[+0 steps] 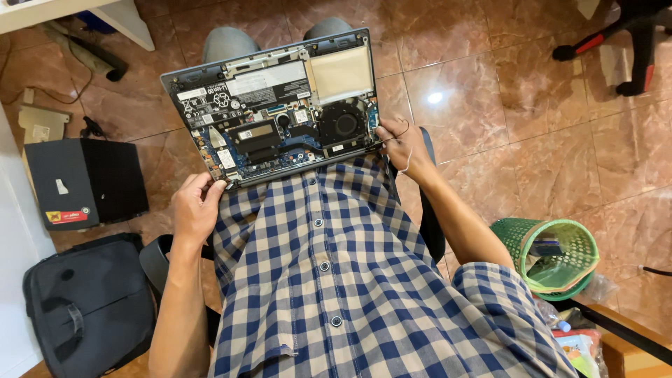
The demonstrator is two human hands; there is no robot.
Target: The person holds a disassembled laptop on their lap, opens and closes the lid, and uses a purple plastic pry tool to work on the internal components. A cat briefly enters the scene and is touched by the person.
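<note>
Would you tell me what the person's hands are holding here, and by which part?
Both hold the opened laptop on the lap: left hand at its near left corner, right hand at its near right corner.

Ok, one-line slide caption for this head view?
Seated person steadies an opened laptop on the lap, left hand at its near corner, right hand at the fan-side edge.

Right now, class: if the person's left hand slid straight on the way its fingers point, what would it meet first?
The left hand already touches the near corner of the opened laptop. Going on, its fingers would probably run onto the exposed circuit board, though depth is hard to judge.
</note>
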